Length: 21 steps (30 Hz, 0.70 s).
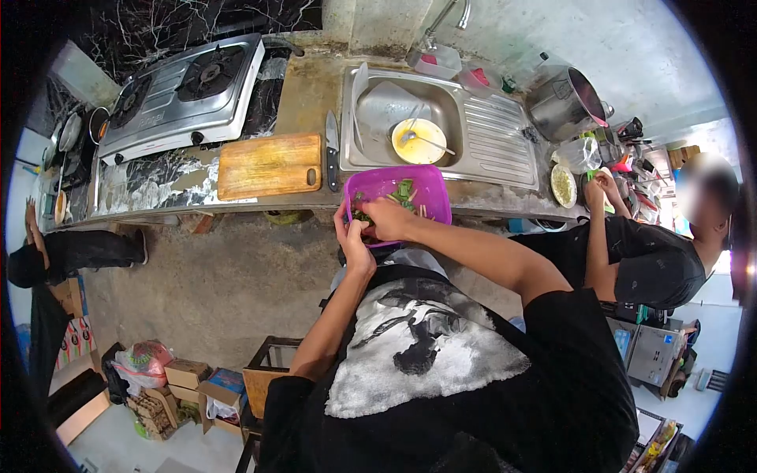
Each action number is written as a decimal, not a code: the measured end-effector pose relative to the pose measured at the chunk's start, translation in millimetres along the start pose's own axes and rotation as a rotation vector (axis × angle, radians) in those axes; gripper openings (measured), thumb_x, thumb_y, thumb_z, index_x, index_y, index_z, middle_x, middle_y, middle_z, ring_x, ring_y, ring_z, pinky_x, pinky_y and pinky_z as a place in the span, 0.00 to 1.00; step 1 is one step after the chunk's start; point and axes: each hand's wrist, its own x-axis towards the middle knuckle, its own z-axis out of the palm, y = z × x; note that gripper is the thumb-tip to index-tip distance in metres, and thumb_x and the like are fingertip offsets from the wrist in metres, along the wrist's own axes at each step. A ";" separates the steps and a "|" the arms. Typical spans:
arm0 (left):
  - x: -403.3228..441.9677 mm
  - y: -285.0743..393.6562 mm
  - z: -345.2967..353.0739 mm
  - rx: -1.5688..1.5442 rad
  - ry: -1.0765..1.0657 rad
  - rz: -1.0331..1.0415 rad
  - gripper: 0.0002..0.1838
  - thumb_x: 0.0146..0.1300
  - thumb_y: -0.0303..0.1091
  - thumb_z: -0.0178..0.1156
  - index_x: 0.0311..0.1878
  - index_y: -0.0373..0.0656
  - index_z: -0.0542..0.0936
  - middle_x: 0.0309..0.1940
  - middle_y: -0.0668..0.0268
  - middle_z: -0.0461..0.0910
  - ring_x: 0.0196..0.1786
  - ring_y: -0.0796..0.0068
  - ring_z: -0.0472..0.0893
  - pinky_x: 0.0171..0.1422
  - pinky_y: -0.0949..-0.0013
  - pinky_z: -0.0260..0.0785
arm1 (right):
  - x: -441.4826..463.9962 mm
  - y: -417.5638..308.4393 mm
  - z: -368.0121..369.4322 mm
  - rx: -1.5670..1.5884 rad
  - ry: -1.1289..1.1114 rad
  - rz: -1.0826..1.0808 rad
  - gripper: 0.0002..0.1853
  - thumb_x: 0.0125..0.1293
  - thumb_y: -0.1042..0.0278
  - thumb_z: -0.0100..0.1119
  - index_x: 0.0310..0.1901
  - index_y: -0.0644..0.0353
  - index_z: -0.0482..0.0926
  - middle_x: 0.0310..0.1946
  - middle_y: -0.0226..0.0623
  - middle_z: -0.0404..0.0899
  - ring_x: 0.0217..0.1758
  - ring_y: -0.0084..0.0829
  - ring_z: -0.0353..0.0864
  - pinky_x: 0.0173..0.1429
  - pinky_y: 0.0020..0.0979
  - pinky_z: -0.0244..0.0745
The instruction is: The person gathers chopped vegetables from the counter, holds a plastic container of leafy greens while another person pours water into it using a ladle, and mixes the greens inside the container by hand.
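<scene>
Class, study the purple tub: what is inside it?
Inside the tub are green leaves and a few pale strips. The right hand and left hand hide whatever lies beneath them.

This is a kitchen: a two-burner gas stove [177, 98], a stainless-steel sink [456, 110] with a faucet [430, 39], a wooden cutting board [264, 167] beside a kitchen knife [332, 150], a large metal pot [553, 102], and leafy greens [404, 189] in a purple tub [441, 197].
</scene>
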 end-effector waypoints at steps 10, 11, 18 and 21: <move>11.6 -2.0 -10.9 -0.117 -0.086 -0.081 0.29 0.55 0.25 0.53 0.65 0.43 0.69 0.52 0.66 0.74 0.55 0.71 0.74 0.62 0.65 0.68 | 12.2 13.6 -14.5 -0.442 -0.077 -0.183 0.23 0.62 0.54 0.65 0.48 0.65 0.76 0.39 0.51 0.85 0.44 0.51 0.87 0.49 0.49 0.79; 12.8 -3.6 -15.3 -0.116 -0.081 -0.085 0.29 0.55 0.25 0.53 0.65 0.43 0.69 0.52 0.66 0.74 0.55 0.71 0.74 0.62 0.65 0.68 | 12.7 11.2 -17.7 -0.438 -0.082 -0.183 0.23 0.62 0.54 0.65 0.48 0.65 0.76 0.39 0.51 0.85 0.44 0.51 0.87 0.49 0.49 0.79; 16.9 3.9 -14.0 -0.113 -0.092 -0.078 0.31 0.55 0.25 0.53 0.67 0.43 0.68 0.54 0.64 0.74 0.57 0.69 0.74 0.65 0.64 0.67 | 10.0 21.0 -22.7 -0.482 0.173 -0.425 0.30 0.56 0.49 0.66 0.54 0.63 0.74 0.62 0.52 0.72 0.64 0.50 0.74 0.65 0.49 0.71; 14.8 6.2 -12.2 -0.097 -0.096 -0.074 0.32 0.55 0.25 0.53 0.68 0.44 0.67 0.54 0.64 0.74 0.57 0.70 0.74 0.66 0.64 0.66 | -1.2 17.4 -23.2 -0.410 0.255 -0.506 0.36 0.55 0.47 0.68 0.60 0.62 0.69 0.64 0.54 0.68 0.67 0.53 0.70 0.68 0.51 0.68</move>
